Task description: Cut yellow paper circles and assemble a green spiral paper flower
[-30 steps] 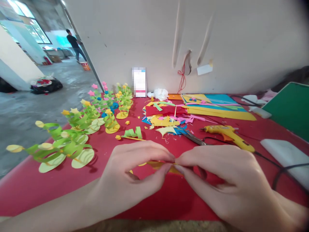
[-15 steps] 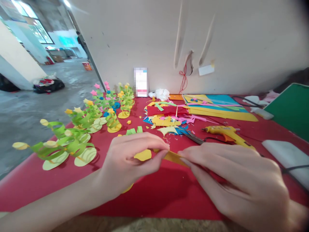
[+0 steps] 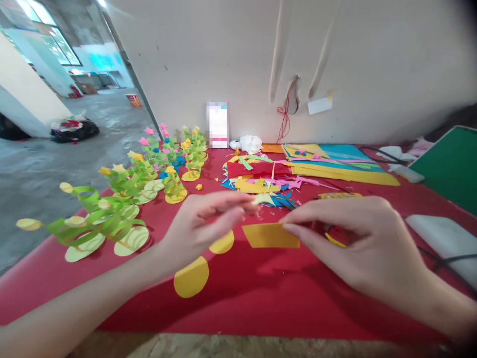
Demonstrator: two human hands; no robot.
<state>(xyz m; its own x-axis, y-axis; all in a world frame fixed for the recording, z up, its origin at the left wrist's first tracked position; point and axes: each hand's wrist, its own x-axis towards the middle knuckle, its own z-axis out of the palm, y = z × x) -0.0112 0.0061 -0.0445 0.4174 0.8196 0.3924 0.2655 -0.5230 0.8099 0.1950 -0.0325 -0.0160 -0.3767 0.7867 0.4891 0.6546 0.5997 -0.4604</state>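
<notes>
My right hand [image 3: 354,238] pinches a small yellow-orange paper rectangle [image 3: 270,235] by its right edge, held just above the red table [image 3: 261,303]. My left hand [image 3: 203,223] hovers to the left of the paper with fingers loosely stretched out and nothing in them. Two yellow paper discs lie below the left hand, the larger disc [image 3: 191,277] nearer me and the smaller disc [image 3: 222,243] partly hidden by the fingers.
Green spiral paper trees [image 3: 100,219] stand in rows along the table's left side. A heap of coloured paper scraps [image 3: 257,179] and stacked sheets [image 3: 335,164] lie at the back. A yellow glue gun [image 3: 341,196] shows behind my right hand. A green board [image 3: 447,169] stands right.
My left hand has let go of the yellow paper and drawn away to the left. The right hand has raised the paper flat toward me, and a larger yellow disc now shows.
</notes>
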